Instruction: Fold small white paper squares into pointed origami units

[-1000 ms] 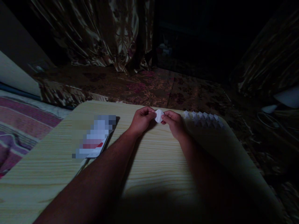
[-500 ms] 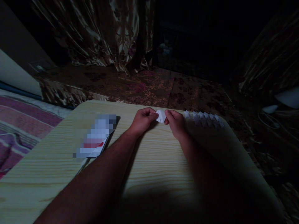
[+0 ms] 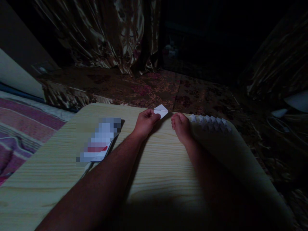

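Observation:
My left hand [image 3: 144,123] pinches a small folded white paper piece [image 3: 160,111] near the far edge of the light wooden table [image 3: 154,173]. The paper sticks out to the right of my fingertips, lifted a little off the table. My right hand [image 3: 181,125] rests beside it with its fingers curled in, apart from the paper and with nothing visible in it. Just right of that hand lies a row of several small folded white paper pieces [image 3: 210,121].
A flat packet with a red mark [image 3: 99,141], partly blurred, lies on the table's left half. Beyond the table's far edge are patterned brown fabric [image 3: 149,88] and hanging curtains [image 3: 101,35]. A striped cloth [image 3: 21,128] lies at the left.
My right hand has let go of the folded paper and drawn slightly to the right. My left hand has kept the paper and raised it a little.

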A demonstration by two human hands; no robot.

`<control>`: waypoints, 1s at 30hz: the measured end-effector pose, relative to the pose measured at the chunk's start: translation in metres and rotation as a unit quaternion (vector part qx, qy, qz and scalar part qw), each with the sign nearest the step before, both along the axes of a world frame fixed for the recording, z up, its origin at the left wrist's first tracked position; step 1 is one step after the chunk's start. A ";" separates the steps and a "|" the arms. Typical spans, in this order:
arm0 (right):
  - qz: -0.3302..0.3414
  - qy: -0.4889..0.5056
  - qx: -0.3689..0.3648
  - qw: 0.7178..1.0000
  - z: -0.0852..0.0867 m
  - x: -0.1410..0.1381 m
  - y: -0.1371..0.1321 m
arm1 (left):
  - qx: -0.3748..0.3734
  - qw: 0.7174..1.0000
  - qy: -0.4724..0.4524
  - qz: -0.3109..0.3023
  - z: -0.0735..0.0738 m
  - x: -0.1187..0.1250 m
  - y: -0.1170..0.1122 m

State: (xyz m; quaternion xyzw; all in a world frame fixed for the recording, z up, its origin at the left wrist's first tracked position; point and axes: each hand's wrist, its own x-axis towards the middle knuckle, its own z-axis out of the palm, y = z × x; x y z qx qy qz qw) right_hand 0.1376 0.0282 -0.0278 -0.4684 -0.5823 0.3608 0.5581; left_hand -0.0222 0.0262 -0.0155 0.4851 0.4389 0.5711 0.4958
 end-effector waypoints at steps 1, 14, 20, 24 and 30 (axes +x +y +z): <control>-0.003 0.008 0.007 1.000 0.001 -0.001 -0.002 | -0.001 1.000 -0.001 0.005 0.000 0.000 0.000; -0.051 -0.024 0.055 0.997 0.017 -0.013 -0.019 | 0.015 1.000 -0.008 -0.017 0.003 0.003 -0.003; -0.061 -0.015 0.040 0.997 0.015 -0.013 -0.018 | 0.021 0.999 0.023 -0.022 0.003 0.003 -0.004; -0.058 -0.009 0.036 0.998 0.016 -0.013 -0.019 | 0.024 0.997 0.051 -0.047 0.003 0.002 -0.005; -0.058 -0.034 0.062 0.996 0.017 -0.013 -0.020 | 0.036 0.993 0.083 -0.075 0.005 0.002 -0.006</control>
